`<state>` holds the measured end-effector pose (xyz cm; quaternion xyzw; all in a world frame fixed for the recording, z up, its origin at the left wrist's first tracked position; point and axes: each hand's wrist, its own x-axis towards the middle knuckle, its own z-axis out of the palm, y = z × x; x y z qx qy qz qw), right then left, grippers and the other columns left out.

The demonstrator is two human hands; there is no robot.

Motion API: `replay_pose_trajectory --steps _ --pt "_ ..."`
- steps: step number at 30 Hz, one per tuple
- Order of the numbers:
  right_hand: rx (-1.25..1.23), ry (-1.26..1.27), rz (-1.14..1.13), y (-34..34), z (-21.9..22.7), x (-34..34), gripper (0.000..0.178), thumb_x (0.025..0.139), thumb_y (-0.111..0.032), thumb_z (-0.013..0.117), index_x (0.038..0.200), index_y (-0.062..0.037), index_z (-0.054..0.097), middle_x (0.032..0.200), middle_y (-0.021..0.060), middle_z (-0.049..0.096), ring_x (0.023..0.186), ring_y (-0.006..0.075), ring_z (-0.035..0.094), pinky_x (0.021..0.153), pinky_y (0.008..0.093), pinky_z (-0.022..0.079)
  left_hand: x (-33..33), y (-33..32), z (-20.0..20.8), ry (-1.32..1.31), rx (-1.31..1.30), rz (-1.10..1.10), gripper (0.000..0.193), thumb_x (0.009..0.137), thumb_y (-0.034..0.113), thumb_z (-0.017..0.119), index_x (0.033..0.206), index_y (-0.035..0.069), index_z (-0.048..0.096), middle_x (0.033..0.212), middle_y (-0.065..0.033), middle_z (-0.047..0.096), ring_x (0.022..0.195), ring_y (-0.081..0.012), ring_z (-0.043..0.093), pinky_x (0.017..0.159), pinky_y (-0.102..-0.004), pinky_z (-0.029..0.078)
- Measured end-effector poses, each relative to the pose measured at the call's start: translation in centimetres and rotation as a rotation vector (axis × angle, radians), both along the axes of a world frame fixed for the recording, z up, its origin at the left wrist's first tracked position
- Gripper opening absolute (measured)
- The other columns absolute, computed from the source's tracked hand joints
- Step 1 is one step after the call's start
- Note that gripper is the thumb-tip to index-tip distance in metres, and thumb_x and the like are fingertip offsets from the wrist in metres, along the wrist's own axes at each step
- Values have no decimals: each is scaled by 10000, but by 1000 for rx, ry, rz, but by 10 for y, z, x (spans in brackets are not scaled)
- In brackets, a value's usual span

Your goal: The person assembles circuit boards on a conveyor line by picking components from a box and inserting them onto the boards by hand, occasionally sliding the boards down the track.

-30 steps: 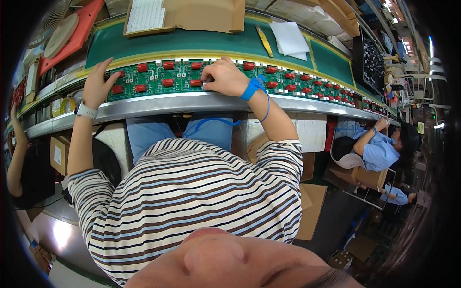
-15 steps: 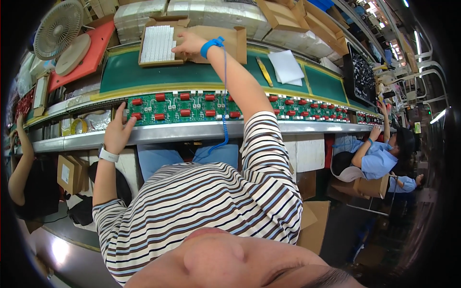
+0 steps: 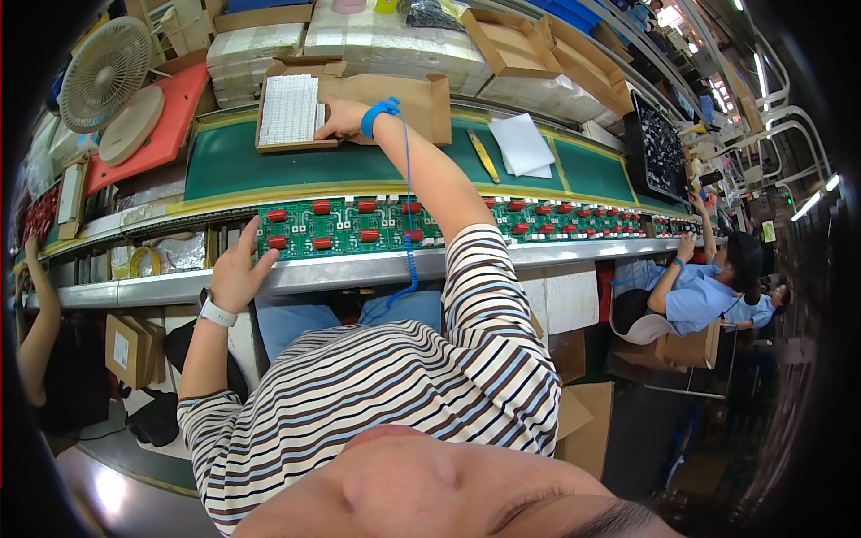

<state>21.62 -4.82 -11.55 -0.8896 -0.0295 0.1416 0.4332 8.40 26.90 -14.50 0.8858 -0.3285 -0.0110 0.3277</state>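
Observation:
My right hand point(image 3: 344, 120), with a blue strap on its wrist, reaches into an open cardboard box point(image 3: 395, 99). Its fingers are bent around a white block-like piece at the right edge of tightly packed rows of small white pieces point(image 3: 288, 109); the grip is partly hidden. Below the box, a long row of green circuit boards point(image 3: 345, 218) with red block components runs along the metal rail. My left hand point(image 3: 239, 276) is at the left end of this row, thumb and forefinger spread beside the board's edge. A blue coiled cord point(image 3: 412, 251) hangs from the right wrist across the boards.
A yellow cutter point(image 3: 482, 157) and white foam sheets point(image 3: 520, 145) lie on the green bench surface. A fan point(image 3: 106, 72) stands at the far left, near a red board point(image 3: 184, 108). A black tray point(image 3: 659, 143) is at right. Other people work at both sides.
My right hand has moved from spread fingers over the white pieces to bent fingers at their right edge. My left hand and the board row have shifted right; the view has also shifted.

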Motion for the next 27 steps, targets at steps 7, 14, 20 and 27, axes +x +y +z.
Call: replay_pose_trajectory --steps 7,14,20,27 --pt "-91 45 -55 -4 9 -1 699 613 -61 707 1232 36 397 717 100 597 557 171 540 471 303 441 24 -10 25 -263 -5 -11 559 805 277 618 1273 50 413 1050 -223 572 981 -350 540 829 -378 436" --pt "89 -283 -55 10 25 -55 740 593 -74 731 1230 51 375 826 133 630 753 195 591 685 318 477 34 -84 30 940 -938 -49 606 912 375 464 1370 40 251 1341 -173 369 1232 -249 385 994 -351 327" --pt "-60 -317 -64 45 48 -155 703 653 -149 695 1244 4 346 793 138 635 754 245 626 681 334 484 35 -121 28 1466 -1127 -357 416 958 325 338 1245 29 395 1150 -101 531 1030 -193 527 896 -347 424" --pt "-38 -362 -225 37 34 -204 667 631 -221 712 1174 -1 392 998 181 587 894 328 588 768 379 466 7 -135 28 1457 -842 -305 324 959 252 351 1184 51 468 1079 -71 576 939 -152 578 807 -301 486"
